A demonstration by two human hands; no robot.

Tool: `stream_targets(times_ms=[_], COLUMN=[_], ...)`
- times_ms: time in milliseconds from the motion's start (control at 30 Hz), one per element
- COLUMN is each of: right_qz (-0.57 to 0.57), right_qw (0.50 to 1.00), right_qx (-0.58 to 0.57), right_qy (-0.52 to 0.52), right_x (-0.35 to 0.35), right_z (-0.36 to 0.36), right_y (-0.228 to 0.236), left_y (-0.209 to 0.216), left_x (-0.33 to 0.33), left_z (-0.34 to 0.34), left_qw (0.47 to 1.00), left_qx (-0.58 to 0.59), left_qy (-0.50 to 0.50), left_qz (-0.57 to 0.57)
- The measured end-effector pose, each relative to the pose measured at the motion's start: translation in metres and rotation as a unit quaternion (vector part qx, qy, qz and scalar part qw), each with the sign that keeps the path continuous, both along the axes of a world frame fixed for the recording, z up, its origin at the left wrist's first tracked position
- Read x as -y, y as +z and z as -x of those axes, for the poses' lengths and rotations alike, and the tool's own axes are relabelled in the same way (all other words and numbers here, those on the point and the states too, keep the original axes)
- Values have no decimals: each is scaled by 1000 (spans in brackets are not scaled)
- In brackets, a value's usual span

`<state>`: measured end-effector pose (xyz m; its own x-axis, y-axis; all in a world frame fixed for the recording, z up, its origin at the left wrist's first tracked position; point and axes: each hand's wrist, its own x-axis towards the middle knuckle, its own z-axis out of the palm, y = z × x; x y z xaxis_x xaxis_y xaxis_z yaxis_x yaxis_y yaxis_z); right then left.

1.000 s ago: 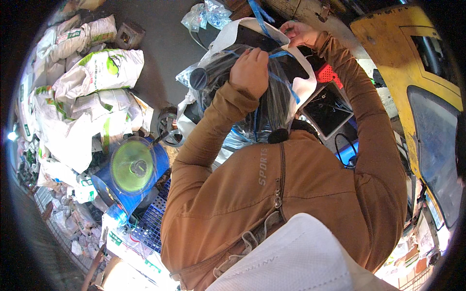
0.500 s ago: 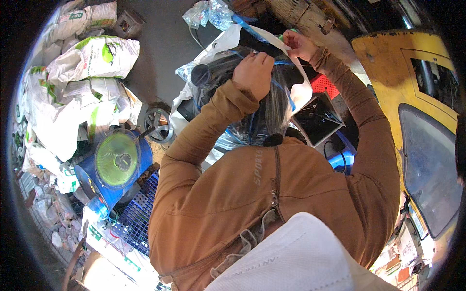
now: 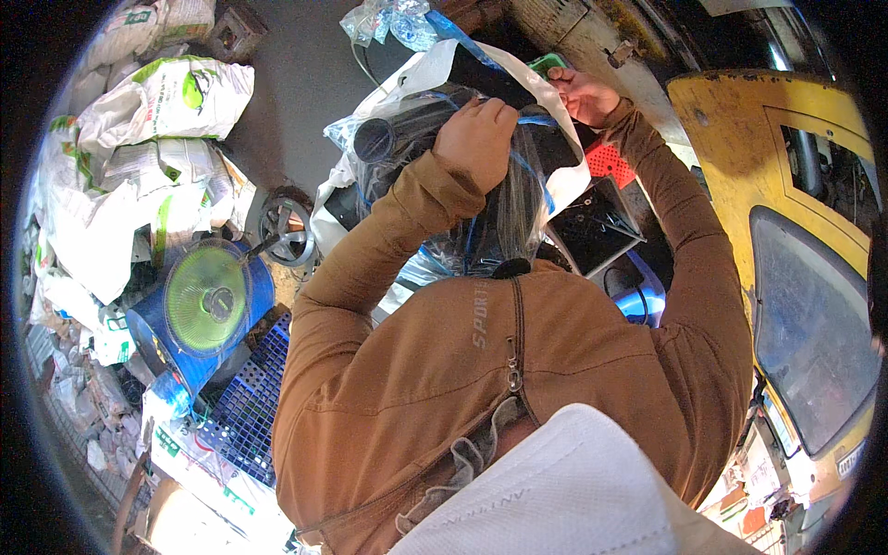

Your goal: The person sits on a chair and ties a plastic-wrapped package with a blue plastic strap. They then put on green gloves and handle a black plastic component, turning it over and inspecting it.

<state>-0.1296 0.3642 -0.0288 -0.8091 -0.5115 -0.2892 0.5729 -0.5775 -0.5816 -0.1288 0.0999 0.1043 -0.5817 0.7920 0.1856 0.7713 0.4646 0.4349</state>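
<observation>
A white woven sack (image 3: 570, 176) stands in front of me with its mouth open. In it is a clear plastic bag (image 3: 527, 199) with blue strips, around black contents; a round black end (image 3: 375, 141) shows on its left. My left hand (image 3: 474, 143) is closed at the top of the clear plastic bag, knuckles up, and its fingertips are hidden. At the sack's far right rim is my right hand (image 3: 586, 96), fingers loosely apart, beside a small green object (image 3: 546, 64) whose kind I cannot make out.
Left are stacked white sacks (image 3: 166, 102), a green fan (image 3: 208, 298), a blue drum (image 3: 159, 335) and a blue plastic crate (image 3: 254, 393). A red perforated piece (image 3: 610, 164) and a black open box (image 3: 597, 222) sit right of the sack. Yellow machinery (image 3: 726, 139) borders the right.
My right hand has loosened from its pinch on the sack's rim and shifted slightly right and down. My left hand stays on the clear plastic bag. The whole view has shifted a little.
</observation>
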Motion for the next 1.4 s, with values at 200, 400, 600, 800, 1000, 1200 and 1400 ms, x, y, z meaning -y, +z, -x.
stream_targets(times_ms=[200, 400, 600, 800, 1000, 1200, 1400], right_qz=[-32, -383, -182, -256, -309, -107, -123], right_qw=[998, 891, 954, 963, 948, 994, 991], right_qx=[-49, -232, 22, -34, -68, 22, 38], right_qy=[-7, -82, -239, -78, 33, -29, -30], right_x=[-8, 1, -27, -12, 20, 22, 19], right_z=[4, -4, -10, -20, -9, -11, -19], right_y=[-4, 6, 31, 21, 9, 12, -13], left_y=[-1, 6, 7, 7, 8, 7, 2], left_x=[-1, -2, -4, -5, -4, -2, -2], left_z=[1, 1, 1, 0, 0, 0, 0], left_qw=[1000, 1000, 1000, 999, 1000, 1000, 1000], left_qx=[10, 17, 6, 10, 6, -4, -21], left_qy=[-8, 2, 2, 9, 0, 4, 12], left_qz=[18, 18, 10, 32, 20, 14, -4])
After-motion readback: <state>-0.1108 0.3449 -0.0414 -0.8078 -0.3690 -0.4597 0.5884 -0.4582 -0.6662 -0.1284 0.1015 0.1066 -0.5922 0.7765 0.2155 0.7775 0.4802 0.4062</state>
